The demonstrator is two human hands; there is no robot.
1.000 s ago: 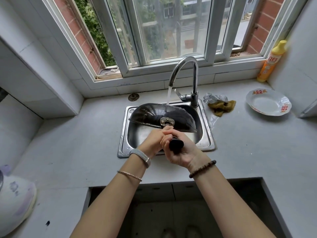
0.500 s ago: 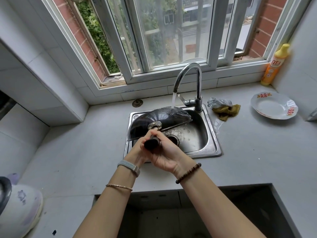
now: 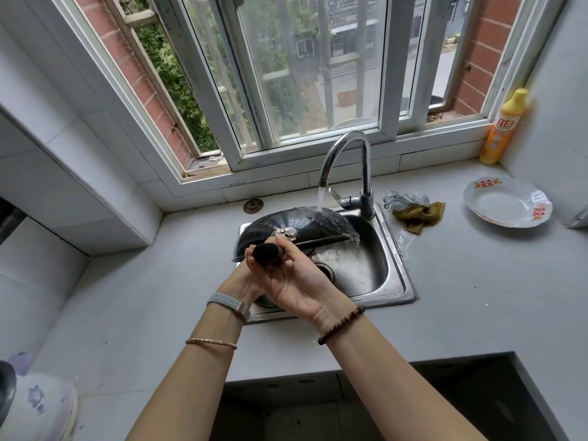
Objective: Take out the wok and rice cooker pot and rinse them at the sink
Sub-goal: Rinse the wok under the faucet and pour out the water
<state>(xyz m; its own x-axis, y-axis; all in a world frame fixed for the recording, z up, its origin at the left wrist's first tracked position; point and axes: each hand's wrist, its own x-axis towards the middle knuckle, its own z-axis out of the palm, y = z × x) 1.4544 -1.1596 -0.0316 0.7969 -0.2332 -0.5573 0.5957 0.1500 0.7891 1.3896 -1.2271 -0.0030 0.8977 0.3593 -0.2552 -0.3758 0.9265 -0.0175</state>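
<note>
Over the sink (image 3: 397, 275), the wok (image 3: 305, 221) hangs tilted with its dark underside up, so its inside is hidden. Water (image 3: 321, 195) from the tap (image 3: 350, 160) strikes its far edge and sheets off to the right. Of the handle (image 3: 265, 252) only the black butt end shows; both hands wrap the rest. The right hand (image 3: 299, 281), palm up, curls its fingers over the handle near the rivet plate. The left hand (image 3: 243, 278) lies mostly behind it, and what shows is curled round the handle's left side. Wrists and wok cover the sink's left half. At the lower left a white flowered appliance (image 3: 35, 405) is cut off by the frame, with too little showing to identify it. On the worktop (image 3: 159, 297) right of the sink lie crumpled cloths (image 3: 413, 211), then a plate (image 3: 506, 202) and, in the corner, a yellow bottle (image 3: 502, 128). A round drain cover (image 3: 253, 205) lies behind the sink.
</note>
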